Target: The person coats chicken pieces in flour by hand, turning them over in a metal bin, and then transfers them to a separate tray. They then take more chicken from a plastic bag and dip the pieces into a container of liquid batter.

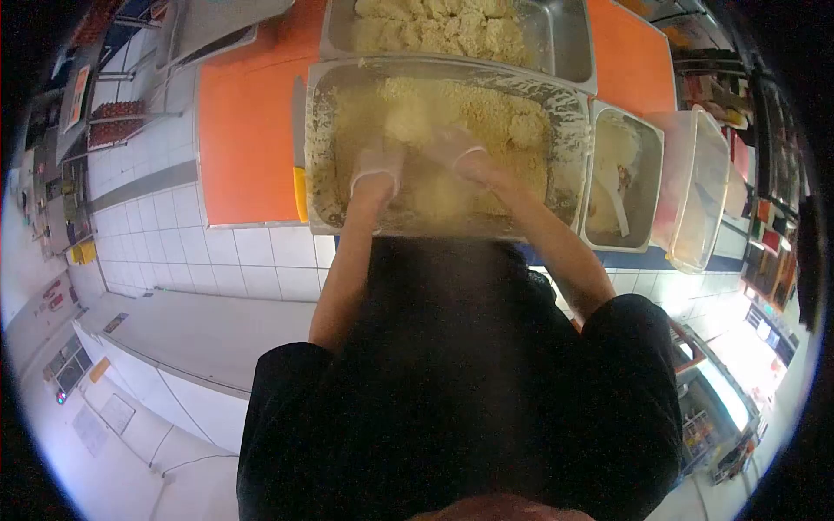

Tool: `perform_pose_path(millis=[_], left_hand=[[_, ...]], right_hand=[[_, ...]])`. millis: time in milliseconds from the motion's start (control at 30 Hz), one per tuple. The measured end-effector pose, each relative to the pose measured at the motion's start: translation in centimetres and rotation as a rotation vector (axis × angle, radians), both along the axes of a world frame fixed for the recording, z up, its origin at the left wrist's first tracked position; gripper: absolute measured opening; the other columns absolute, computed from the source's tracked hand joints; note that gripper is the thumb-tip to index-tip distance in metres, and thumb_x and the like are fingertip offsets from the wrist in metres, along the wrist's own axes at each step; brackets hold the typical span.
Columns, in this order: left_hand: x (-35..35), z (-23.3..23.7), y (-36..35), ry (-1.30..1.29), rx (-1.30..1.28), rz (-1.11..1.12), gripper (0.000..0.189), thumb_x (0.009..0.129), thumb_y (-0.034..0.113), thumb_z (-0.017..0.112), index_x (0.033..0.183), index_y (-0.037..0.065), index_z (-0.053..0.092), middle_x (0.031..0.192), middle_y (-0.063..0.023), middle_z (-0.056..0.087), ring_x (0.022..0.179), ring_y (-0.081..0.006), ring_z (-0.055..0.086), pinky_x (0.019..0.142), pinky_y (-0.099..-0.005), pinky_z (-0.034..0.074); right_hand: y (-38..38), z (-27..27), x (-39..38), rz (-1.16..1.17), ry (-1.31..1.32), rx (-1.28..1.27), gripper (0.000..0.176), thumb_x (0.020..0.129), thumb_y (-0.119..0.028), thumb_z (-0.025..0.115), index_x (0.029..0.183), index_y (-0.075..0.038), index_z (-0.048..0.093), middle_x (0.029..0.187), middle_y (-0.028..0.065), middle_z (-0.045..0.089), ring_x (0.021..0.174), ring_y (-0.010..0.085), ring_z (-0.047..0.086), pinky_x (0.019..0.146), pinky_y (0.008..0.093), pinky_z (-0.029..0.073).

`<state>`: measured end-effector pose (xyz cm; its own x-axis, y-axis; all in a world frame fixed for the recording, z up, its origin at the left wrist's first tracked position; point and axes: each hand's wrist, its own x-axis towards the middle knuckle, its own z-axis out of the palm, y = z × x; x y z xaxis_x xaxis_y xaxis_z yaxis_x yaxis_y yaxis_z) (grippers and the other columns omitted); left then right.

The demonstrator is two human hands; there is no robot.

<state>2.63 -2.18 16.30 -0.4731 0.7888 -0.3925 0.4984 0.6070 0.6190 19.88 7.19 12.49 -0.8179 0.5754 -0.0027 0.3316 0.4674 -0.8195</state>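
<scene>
Both of my hands wear thin translucent gloves and reach into a deep metal tray (323, 187) of pale yellow crumbs (512, 108). My left hand (379, 165) is low over the crumbs on the left side. A little to its right, my right hand (460, 149) angles inward towards it. Just beyond the fingertips, between the two hands, lies a pale, crumb-coated lump (408, 120), blurred in outline. The fingers of both hands are smeared by motion, and I cannot tell whether they grip the lump.
Behind stands a metal tray (556, 39) of breaded pieces (443, 30). A smaller pan (647, 148) with a white-handled utensil (615, 201) is at right, beside a clear plastic tub (699, 187). A yellow-handled knife (301, 193) lies left on the orange worktop (248, 130).
</scene>
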Motion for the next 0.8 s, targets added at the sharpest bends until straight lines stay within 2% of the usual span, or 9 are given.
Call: perform_pose_path(millis=[100,200,333,367,433,500,600,700,800], left_hand=[[-2.4,-6.5,0.2,0.511,0.088,-0.678,0.030,0.080,0.021,0.057,0.105,0.007,0.067,0.101,-0.0268,0.064,0.091,-0.0454,0.061,0.083,-0.0484,0.048],[-1.9,-13.3,-0.9,0.433,0.073,-0.401,0.031,0.081,0.021,0.057,0.108,0.008,0.066,0.108,-0.0255,0.062,0.096,-0.0463,0.059,0.086,-0.0499,0.047],[-2.0,-7.4,1.6,0.579,-0.279,-1.058,0.035,0.083,0.023,0.055,0.107,0.000,0.064,0.108,-0.0300,0.061,0.100,-0.0480,0.058,0.088,-0.0518,0.046],[-1.8,-8.7,1.5,0.437,-0.118,-0.869,0.036,0.086,0.026,0.055,0.105,-0.002,0.064,0.104,-0.0307,0.062,0.100,-0.0471,0.059,0.088,-0.0512,0.046],[-0.9,-9.4,1.0,0.289,0.031,-0.677,0.038,0.088,0.029,0.054,0.102,-0.004,0.065,0.099,-0.0314,0.063,0.101,-0.0463,0.059,0.087,-0.0505,0.046],[2.1,-6.3,0.5,-0.192,-0.082,0.027,0.048,0.092,0.040,0.051,0.106,-0.005,0.063,0.099,-0.0312,0.063,0.101,-0.0440,0.061,0.084,-0.0491,0.046],[4.2,-0.3,3.4,-0.266,-0.178,0.430,0.057,0.091,0.050,0.049,0.107,-0.003,0.064,0.106,-0.0283,0.064,0.101,-0.0422,0.062,0.081,-0.0474,0.046],[5.0,-7.5,2.0,-0.387,0.196,0.492,0.063,0.088,0.054,0.051,0.105,-0.006,0.063,0.109,-0.0297,0.062,0.101,-0.0427,0.062,0.080,-0.0477,0.045],[3.9,0.3,3.2,-0.268,-0.243,0.375,0.066,0.088,0.056,0.049,0.101,-0.006,0.065,0.108,-0.0302,0.063,0.102,-0.0421,0.061,0.082,-0.0479,0.045]], right_hand=[[1.3,1.3,-3.2,-0.002,-0.668,0.075,0.045,0.085,-0.023,0.056,0.125,-0.001,0.055,0.128,0.0240,0.054,0.121,0.0336,0.051,0.102,0.0447,0.040],[0.8,-3.6,-2.8,-0.159,-0.360,0.510,0.042,0.090,-0.020,0.053,0.126,0.001,0.053,0.126,0.0267,0.054,0.117,0.0389,0.054,0.099,0.0449,0.043],[1.7,-1.7,-1.9,-0.070,-0.364,-0.251,0.038,0.093,-0.023,0.046,0.124,-0.003,0.056,0.133,0.0209,0.051,0.120,0.0361,0.050,0.102,0.0443,0.041],[1.8,-2.2,-1.4,-0.222,-0.106,-0.603,0.037,0.095,-0.026,0.046,0.119,-0.003,0.060,0.129,0.0216,0.054,0.117,0.0369,0.052,0.101,0.0438,0.041],[0.6,-4.3,-1.9,-0.282,-0.074,-0.445,0.036,0.095,-0.028,0.047,0.116,-0.003,0.062,0.122,0.0212,0.057,0.112,0.0371,0.054,0.097,0.0441,0.043],[-0.7,-5.2,-2.6,-0.345,-0.048,-0.296,0.036,0.096,-0.031,0.048,0.113,-0.002,0.063,0.115,0.0209,0.061,0.106,0.0373,0.057,0.093,0.0443,0.046],[-1.1,-5.8,-4.1,-0.208,-0.681,0.119,0.033,0.094,-0.029,0.052,0.112,-0.004,0.062,0.100,0.0174,0.065,0.090,0.0356,0.062,0.081,0.0451,0.050],[-1.9,-6.2,-4.0,-0.286,-0.532,0.279,0.034,0.089,-0.023,0.056,0.119,-0.007,0.057,0.094,0.0162,0.066,0.080,0.0335,0.065,0.071,0.0447,0.051],[-2.3,-2.9,-3.5,-0.257,-0.412,0.181,0.034,0.085,-0.017,0.057,0.118,-0.009,0.058,0.091,0.0188,0.065,0.080,0.0334,0.064,0.070,0.0434,0.051]])
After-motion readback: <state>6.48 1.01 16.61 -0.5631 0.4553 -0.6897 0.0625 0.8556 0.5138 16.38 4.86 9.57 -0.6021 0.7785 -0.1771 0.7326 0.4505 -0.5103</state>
